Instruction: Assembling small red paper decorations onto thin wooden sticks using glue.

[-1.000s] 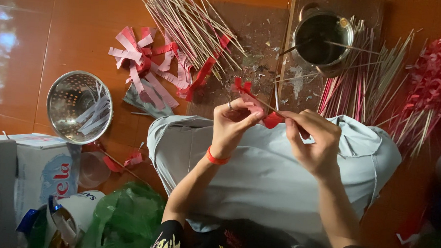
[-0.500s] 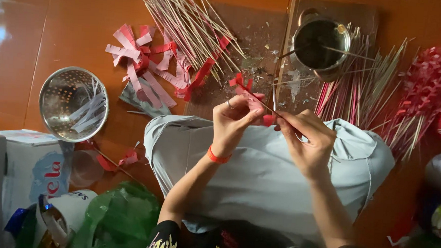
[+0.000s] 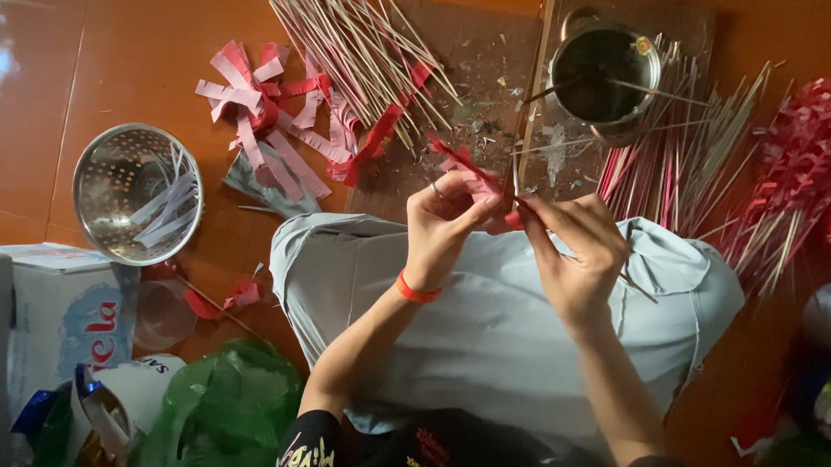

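Observation:
My left hand (image 3: 446, 224) pinches a red paper strip (image 3: 465, 168) that juts up to the left, and a red band circles that wrist. My right hand (image 3: 576, 245) meets it over my lap, its fingers closed on the same red paper where it winds onto a thin bamboo stick (image 3: 639, 288). Both hands hover above the pale blue cloth (image 3: 486, 339) spread over my knees.
A pile of bare sticks (image 3: 359, 40) and red and pink paper strips (image 3: 271, 115) lie on the orange floor. A metal pot (image 3: 602, 75) stands on a board. Finished red-wrapped sticks (image 3: 792, 175) lie right. A colander (image 3: 137, 193), box and green bag sit left.
My hands have stayed together on the red paper and stick, shifting slightly as the fingers work the strip. The view has drifted a little.

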